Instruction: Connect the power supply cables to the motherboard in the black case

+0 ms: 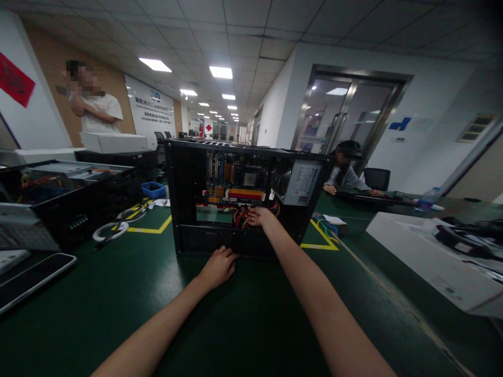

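Note:
A black computer case (243,242) stands upright in front of me with its side open. Inside show a motherboard (220,175), red and yellow memory slots (245,195) and a power supply (304,183) at the upper right. A bundle of coloured power cables (239,215) lies low in the case. My right hand (258,215) reaches into the opening, its fingers closed at these cables; the exact wire between them is too small to tell. On the table, my left hand (219,268) lies against the case's lower front edge, fingers stretched out and holding nothing.
Another open computer case (78,209) lies at left, near a phone (35,280), coiled white cable (110,230) and blue tray (153,188). A white box (424,262) with black parts stands at right. One person stands back left; another sits behind, right.

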Demonstrator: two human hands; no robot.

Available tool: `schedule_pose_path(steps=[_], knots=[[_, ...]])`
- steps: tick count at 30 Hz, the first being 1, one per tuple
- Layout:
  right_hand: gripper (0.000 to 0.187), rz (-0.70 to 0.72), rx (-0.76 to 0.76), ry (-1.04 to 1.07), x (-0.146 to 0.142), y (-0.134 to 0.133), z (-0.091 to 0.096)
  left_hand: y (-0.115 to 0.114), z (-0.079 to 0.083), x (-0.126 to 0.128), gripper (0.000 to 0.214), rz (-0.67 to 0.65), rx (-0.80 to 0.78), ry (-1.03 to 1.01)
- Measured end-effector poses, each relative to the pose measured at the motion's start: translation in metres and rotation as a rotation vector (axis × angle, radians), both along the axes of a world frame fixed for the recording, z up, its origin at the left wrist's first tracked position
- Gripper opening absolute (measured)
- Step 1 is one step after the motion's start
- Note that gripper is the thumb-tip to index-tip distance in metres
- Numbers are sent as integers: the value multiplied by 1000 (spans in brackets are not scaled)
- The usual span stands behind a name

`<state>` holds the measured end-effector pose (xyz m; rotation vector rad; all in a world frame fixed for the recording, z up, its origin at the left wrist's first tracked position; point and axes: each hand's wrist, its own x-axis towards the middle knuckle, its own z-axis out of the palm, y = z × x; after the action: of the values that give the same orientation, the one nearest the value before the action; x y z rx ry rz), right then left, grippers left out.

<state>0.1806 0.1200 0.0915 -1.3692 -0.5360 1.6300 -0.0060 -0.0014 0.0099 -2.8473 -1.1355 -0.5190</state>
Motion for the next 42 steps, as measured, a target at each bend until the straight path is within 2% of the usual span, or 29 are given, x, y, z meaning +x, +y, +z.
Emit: schedule_pose_path(steps=[7,12,18,20,23,27,29,32,36,38,42], knots=[[16,18,-12,-37,-1,-8,3,0,0,0,27,-4,1,0],[13,61,72,7,-2,-14,5,0,1,1,27,2,7,-1],[7,-87,177,-14,5,-30,7,0,0,0,28,4,-6,0],[7,-138,271,-42,10,-44,10,0,0,0,29,1,-8,-4],[11,-205,502,-112,14,-71,14,-1,0,0,29,-1,-5,-16],[7,-161,743,-268,19,-113,13,-2,0,1,29,4,-13,-18],[9,-109,813,-400,20,-134,4,-2,0,1,30,6,-14,-13],[10,17,837,-606,16,-166,-22,-1,0,1,29,8,-10,-8],[17,297,802,-868,4,-202,-67,-2,0,1,28,18,2,-7],[19,438,814,-1013,-1,-214,-84,-2,-1,2,28,22,8,-9],[18,572,916,-1222,-6,-224,-95,-2,-3,2,28,34,16,-16]])
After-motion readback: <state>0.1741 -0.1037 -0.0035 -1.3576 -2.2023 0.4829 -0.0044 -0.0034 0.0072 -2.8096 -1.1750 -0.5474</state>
